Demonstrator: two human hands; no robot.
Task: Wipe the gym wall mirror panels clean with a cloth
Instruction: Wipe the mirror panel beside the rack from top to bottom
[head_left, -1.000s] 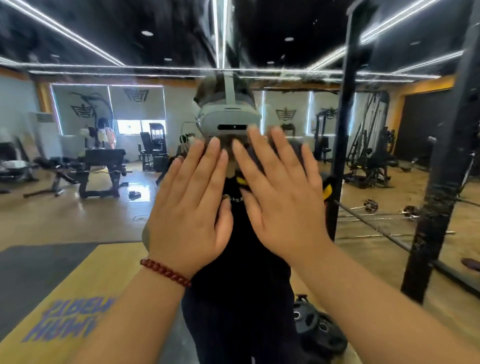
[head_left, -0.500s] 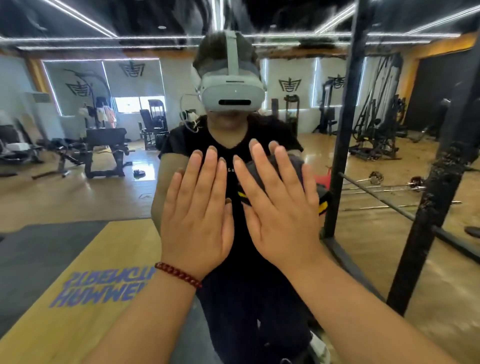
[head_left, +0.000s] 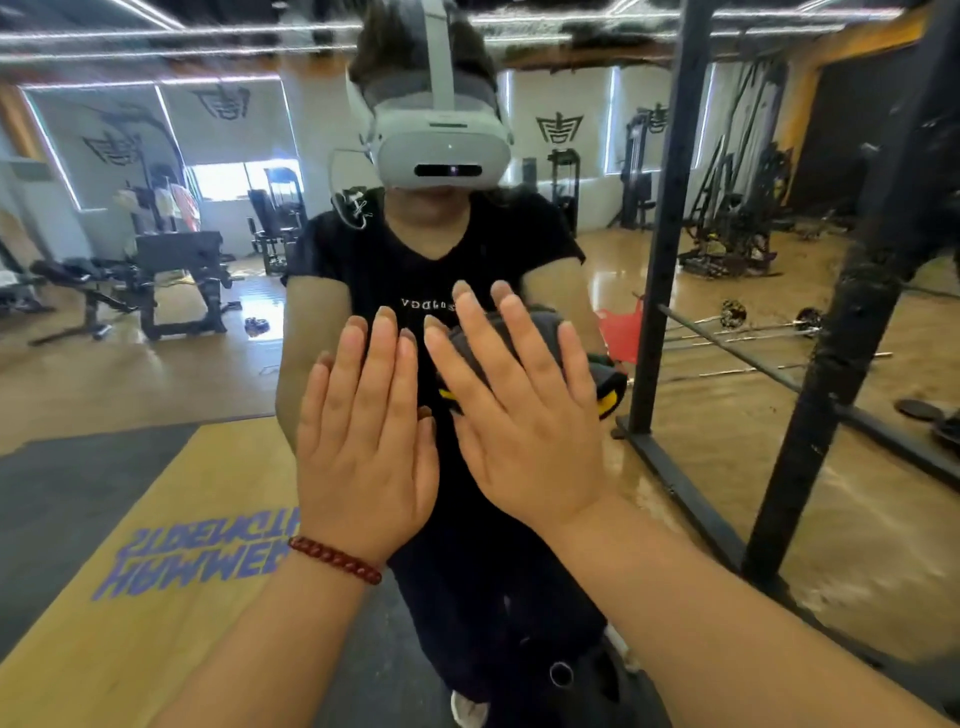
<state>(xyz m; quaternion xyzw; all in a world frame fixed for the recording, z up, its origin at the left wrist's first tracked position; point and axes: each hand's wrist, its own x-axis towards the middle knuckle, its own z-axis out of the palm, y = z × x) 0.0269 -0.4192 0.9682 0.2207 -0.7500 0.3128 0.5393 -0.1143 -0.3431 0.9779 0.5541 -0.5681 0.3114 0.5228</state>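
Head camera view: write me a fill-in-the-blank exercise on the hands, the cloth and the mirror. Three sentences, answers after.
1. The dark cloth with the yellow stripe is pressed to the mirror under the ____ hand.
2. The bead bracelet sits on the ____ wrist.
3. The left hand lies flat beside the right hand, its fingers ____, holding nothing.

Missing words: right; left; straight

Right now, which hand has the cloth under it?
The right hand: its flat palm presses the dark, yellow-edged cloth on the mirror. The left hand, with the red bead bracelet, covers none.
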